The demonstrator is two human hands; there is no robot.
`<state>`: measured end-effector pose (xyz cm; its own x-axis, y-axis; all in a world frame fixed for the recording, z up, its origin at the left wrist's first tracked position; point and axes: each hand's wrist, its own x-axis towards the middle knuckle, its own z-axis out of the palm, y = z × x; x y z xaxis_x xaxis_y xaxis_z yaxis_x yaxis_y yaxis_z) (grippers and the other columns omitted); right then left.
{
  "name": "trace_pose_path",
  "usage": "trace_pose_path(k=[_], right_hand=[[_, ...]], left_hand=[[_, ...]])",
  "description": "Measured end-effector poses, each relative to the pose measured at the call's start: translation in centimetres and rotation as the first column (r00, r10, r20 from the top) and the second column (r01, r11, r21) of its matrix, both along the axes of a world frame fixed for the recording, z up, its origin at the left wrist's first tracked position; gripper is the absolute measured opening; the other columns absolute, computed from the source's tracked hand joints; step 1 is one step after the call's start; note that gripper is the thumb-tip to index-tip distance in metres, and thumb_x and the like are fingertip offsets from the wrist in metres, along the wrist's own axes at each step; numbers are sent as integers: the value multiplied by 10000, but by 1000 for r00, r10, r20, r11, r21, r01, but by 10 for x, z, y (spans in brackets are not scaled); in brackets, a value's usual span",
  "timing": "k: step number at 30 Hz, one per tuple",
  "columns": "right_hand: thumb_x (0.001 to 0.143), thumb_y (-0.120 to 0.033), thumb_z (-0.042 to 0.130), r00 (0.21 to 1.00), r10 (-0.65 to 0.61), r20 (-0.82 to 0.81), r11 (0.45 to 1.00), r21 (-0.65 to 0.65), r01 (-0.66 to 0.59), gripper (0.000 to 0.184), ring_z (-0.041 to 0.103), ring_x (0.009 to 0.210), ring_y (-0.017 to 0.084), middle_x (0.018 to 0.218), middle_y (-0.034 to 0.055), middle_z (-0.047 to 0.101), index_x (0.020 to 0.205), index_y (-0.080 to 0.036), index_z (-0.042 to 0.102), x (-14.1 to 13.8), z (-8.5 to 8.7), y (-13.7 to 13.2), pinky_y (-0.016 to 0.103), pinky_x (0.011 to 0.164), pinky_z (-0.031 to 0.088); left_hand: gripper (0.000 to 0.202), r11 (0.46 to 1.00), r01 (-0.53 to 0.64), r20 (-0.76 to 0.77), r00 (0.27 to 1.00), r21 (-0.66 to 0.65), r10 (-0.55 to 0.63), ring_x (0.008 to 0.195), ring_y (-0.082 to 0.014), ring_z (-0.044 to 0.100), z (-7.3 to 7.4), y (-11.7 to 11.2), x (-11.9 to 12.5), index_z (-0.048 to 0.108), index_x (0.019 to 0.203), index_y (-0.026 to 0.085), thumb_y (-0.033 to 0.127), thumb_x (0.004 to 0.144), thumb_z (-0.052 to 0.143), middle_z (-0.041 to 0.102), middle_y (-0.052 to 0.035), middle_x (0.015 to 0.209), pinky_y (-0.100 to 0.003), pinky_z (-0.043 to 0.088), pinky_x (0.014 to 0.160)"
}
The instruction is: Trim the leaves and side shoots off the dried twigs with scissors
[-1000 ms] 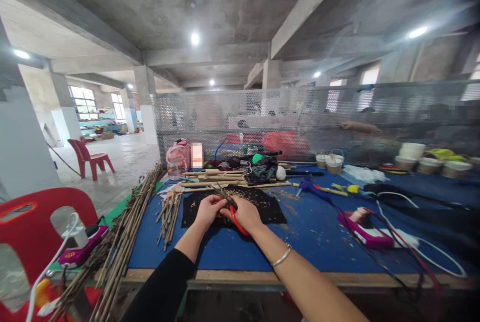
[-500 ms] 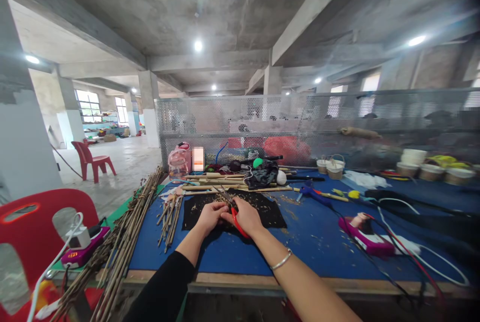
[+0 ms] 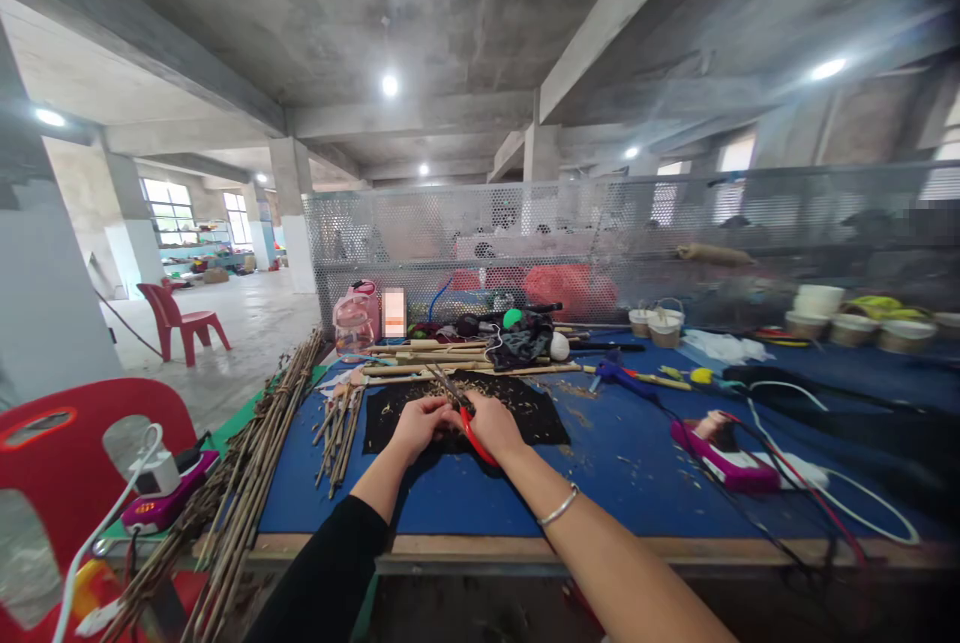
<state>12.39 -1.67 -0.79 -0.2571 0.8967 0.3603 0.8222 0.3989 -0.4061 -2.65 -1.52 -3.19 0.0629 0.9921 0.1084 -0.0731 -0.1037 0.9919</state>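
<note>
My right hand (image 3: 491, 423) is closed round the red handles of a pair of scissors (image 3: 475, 439), whose blades point up and away over a black cloth (image 3: 536, 411). Close beside it, my left hand (image 3: 421, 426) is pinched, its fingertips almost meeting the right hand. Whatever it pinches is too small and hidden to name. Pale shavings and small clippings lie scattered on the cloth. Left of the cloth rests a group of short cut twigs (image 3: 341, 433).
Long thin sticks (image 3: 251, 463) lie bundled along the table's left edge. Behind the cloth are bamboo pieces (image 3: 427, 356) and a white ball (image 3: 559, 347). A blue glue gun (image 3: 624, 378) and a purple power strip (image 3: 724, 458) with trailing cords occupy the right side.
The view has shifted slightly. My hands stay together over the cloth, with the scissors still in my right hand; no other clear change shows.
</note>
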Motion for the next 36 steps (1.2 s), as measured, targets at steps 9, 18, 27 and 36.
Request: trace_pose_path(k=[9, 18, 27, 36], right_hand=[[760, -683, 375, 998, -18, 56, 1000, -18, 19, 539, 628, 829, 228, 861, 95, 670, 960, -225, 577, 1, -2, 3, 267, 672, 403], [722, -643, 486, 997, 41, 57, 996, 80, -46, 518, 588, 931, 222, 962, 92, 634, 981, -196, 531, -1, 1, -4, 273, 726, 404], [749, -672, 420, 998, -3, 63, 1000, 10, 2, 528, 625, 858, 232, 889, 87, 664, 976, -215, 554, -2, 0, -4, 271, 685, 412], [751, -701, 369, 993, -32, 111, 999, 1, 32, 573, 640, 821, 247, 843, 112, 671, 949, -201, 568, -2, 1, -4, 282, 663, 424]], left_hand=[[381, 1000, -8, -20, 1000, -22, 8, 519, -85, 513, 0, 0, -1, 671, 827, 121, 433, 610, 682, 617, -37, 647, -176, 296, 443], [390, 1000, 8, 51, 999, -8, -8, 407, -37, 354, 2, 0, -1, 673, 761, 108, 435, 555, 723, 510, 26, 502, -184, 279, 415], [430, 999, -24, 30, 999, -45, 26, 445, -49, 409, 2, 0, -2, 692, 883, 128, 429, 577, 709, 582, -4, 578, -177, 308, 432], [413, 998, -37, 35, 999, -54, 39, 469, -56, 448, 3, 0, -1, 682, 878, 123, 413, 586, 706, 601, -14, 607, -170, 320, 440]])
